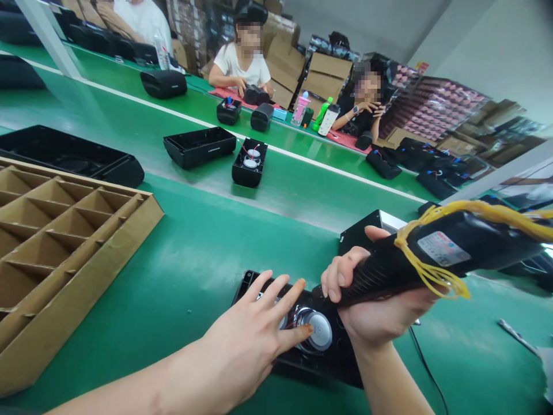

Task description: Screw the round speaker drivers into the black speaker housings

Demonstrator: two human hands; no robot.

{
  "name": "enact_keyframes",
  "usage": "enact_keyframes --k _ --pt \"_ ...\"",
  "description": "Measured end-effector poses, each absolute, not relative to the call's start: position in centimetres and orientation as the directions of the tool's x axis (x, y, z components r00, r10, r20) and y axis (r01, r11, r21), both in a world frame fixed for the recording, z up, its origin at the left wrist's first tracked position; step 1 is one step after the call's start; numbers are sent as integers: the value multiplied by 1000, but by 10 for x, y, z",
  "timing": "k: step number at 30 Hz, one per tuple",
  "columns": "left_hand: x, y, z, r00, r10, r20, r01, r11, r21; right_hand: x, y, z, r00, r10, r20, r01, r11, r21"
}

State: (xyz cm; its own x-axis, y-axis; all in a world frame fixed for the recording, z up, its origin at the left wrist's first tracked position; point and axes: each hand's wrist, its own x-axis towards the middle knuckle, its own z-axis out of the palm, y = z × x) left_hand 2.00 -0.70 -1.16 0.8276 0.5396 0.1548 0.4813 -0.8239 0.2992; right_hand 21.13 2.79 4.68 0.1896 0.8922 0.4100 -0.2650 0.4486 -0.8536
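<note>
My left hand (254,334) lies flat with fingers spread on a black speaker housing (302,340) at the near edge of the green bench, fingertips beside a round silver speaker driver (318,329). My right hand (371,300) is wrapped round the black grip of an electric screwdriver (436,253), which bears a white label and is bound with yellow cord. The tool's tip points down towards the housing and is hidden behind my fingers.
A cardboard divider tray (64,230) lies at the left. Black housings (199,147) (249,162) stand on the green conveyor (173,115). A black box (367,227) sits behind my right hand. Across the belt two seated people (242,57) (367,104) work; cartons and bottles stand behind.
</note>
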Motion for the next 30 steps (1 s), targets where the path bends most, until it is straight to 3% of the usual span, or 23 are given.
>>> enact_keyframes --k 19,30 --pt "20 -3 4 846 520 115 483 -841 246 209 29 35 101 925 367 -299 380 -875" --pt "21 -4 3 839 526 139 487 -840 238 214 34 28 -42 918 394 -297 365 -882"
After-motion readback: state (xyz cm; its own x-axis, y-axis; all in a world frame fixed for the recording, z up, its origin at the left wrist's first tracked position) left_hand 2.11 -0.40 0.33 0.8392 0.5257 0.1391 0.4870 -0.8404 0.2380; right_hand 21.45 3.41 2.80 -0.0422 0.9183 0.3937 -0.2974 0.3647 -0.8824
